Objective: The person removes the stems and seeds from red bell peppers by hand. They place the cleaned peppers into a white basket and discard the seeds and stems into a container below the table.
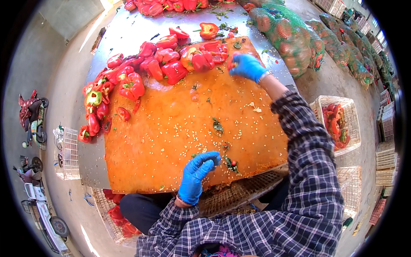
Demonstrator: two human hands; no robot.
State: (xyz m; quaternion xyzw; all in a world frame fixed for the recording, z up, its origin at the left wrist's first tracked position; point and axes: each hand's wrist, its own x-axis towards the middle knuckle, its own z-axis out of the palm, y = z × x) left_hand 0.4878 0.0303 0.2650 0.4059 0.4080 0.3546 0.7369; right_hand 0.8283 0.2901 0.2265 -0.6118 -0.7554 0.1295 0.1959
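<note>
My left hand point(197, 175), in a blue glove, hovers over the near edge of the orange cutting board point(171, 141). Its fingers are curled and pressed together with the thumb; whatever they may hold is hidden. At the far right of the board, my right hand point(249, 67), gloved too, has its fingers closed on a small red pepper piece point(232, 65). Beside it on the left, cut red bell peppers point(174, 72) lie heaped along the board's far and left sides. Pale seeds and green leaf scraps point(218, 126) are scattered over the board.
The board lies on a metal table point(96, 165), with more peppers point(165, 6) at its far end. A crate of red pepper pieces point(336, 124) stands to the right, another point(109, 218) at lower left. Mesh sacks point(291, 40) fill the far right. Scooters point(40, 214) are parked at left.
</note>
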